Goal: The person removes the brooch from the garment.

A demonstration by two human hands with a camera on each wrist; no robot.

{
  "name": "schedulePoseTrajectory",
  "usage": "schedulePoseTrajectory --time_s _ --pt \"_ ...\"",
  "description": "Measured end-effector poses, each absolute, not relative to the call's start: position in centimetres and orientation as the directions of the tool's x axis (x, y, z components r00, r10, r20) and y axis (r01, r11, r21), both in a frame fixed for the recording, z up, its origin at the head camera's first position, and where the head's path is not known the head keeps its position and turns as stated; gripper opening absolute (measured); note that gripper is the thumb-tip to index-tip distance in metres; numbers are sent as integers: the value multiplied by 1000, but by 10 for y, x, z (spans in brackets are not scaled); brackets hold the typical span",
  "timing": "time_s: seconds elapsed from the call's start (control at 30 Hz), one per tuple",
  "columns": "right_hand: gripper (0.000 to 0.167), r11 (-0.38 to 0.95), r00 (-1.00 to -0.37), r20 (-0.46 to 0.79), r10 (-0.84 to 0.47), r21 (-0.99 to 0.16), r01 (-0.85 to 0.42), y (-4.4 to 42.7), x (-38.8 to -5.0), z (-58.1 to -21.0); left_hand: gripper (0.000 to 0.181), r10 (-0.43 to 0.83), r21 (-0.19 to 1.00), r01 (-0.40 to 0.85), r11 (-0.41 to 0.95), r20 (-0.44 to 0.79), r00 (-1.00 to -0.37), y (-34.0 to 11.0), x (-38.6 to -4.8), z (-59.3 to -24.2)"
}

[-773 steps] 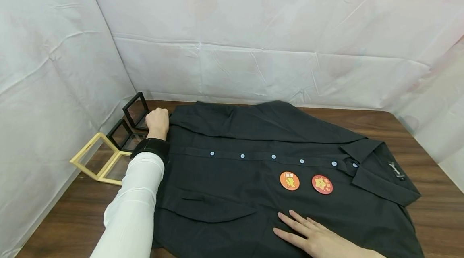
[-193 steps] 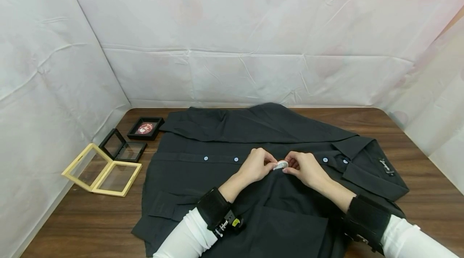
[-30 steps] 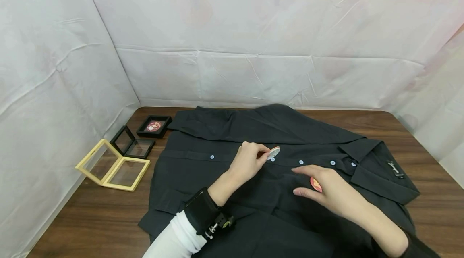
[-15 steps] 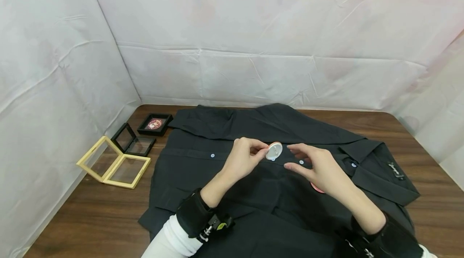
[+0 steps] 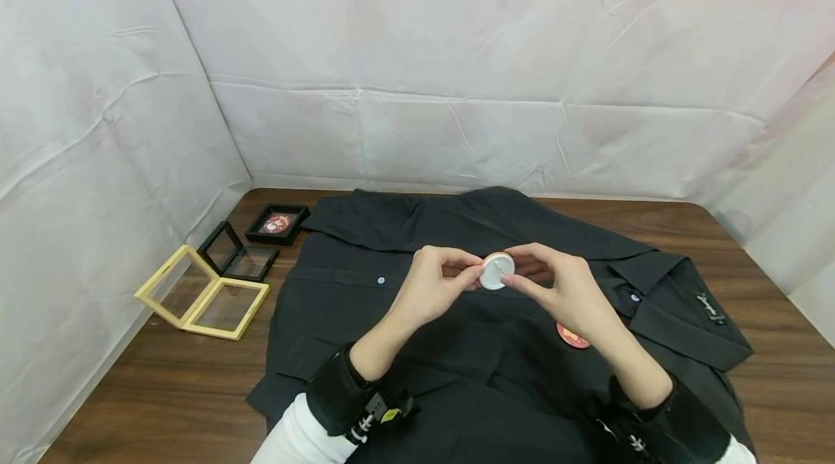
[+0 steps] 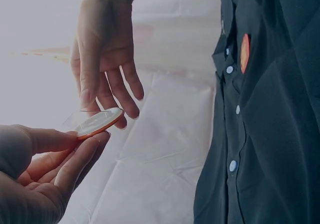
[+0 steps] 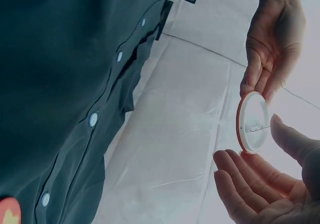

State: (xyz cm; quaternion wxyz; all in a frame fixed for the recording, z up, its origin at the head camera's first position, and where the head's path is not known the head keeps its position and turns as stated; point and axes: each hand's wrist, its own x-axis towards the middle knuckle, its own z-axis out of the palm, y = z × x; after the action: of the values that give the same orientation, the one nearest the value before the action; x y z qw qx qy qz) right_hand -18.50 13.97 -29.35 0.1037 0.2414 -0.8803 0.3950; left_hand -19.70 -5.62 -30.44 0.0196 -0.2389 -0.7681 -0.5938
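My left hand [image 5: 433, 283] pinches the rim of a round pin badge [image 5: 493, 272] between thumb and fingers, above the dark shirt [image 5: 457, 355]. The badge's white back faces up toward me; its orange edge shows in both wrist views. In the right wrist view the pin needle [image 7: 260, 128] stands out from the back. My right hand [image 5: 564, 283] meets the badge from the other side, thumb at the needle and fingertips at the rim. A red badge [image 5: 571, 337] lies on the shirt, partly covered by my right wrist.
At the left of the wooden table [image 5: 143, 391] stand a hinged yellow display frame [image 5: 215, 330] and a hinged black one [image 5: 251, 278], both spread apart. Behind them a closed black frame [image 5: 254, 235] holds a red round badge [image 5: 277, 223]. White cloth walls [image 5: 417, 138] enclose the back and sides.
Over the last second my right hand has moved left and up to the badge, whose back has turned toward me. Earlier, an orange badge lay on the shirt; the back black frame stood spread apart.
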Motion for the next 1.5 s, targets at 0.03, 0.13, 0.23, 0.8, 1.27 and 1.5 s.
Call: schedulePoseTrajectory --time_s 0.03,0.13,0.23,0.8,1.27,1.5 --pt "30 562 -862 376 -341 -654 -507 139 -185 -293 13 343 905 390 171 316 -885 -57 -196 -304" --pt "29 536 -860 386 -334 -673 -510 137 -184 -292 12 336 910 383 157 316 -887 -59 -194 -302" --pt "28 520 -858 398 -326 -682 -514 135 -182 -291 12 325 918 369 144 308 -894 -60 -192 -300" --pt "19 466 -865 434 -251 -729 -501 132 -180 -296 13 325 935 341 100 293 -899 -62 -188 -299" --pt "17 357 -853 471 -226 -774 -522 130 -181 -300 12 300 927 363 91 322 -898 -60 -182 -299" --pt "17 335 -851 476 -222 -782 -525 129 -180 -300 13 286 926 369 80 334 -898 -59 -179 -299"
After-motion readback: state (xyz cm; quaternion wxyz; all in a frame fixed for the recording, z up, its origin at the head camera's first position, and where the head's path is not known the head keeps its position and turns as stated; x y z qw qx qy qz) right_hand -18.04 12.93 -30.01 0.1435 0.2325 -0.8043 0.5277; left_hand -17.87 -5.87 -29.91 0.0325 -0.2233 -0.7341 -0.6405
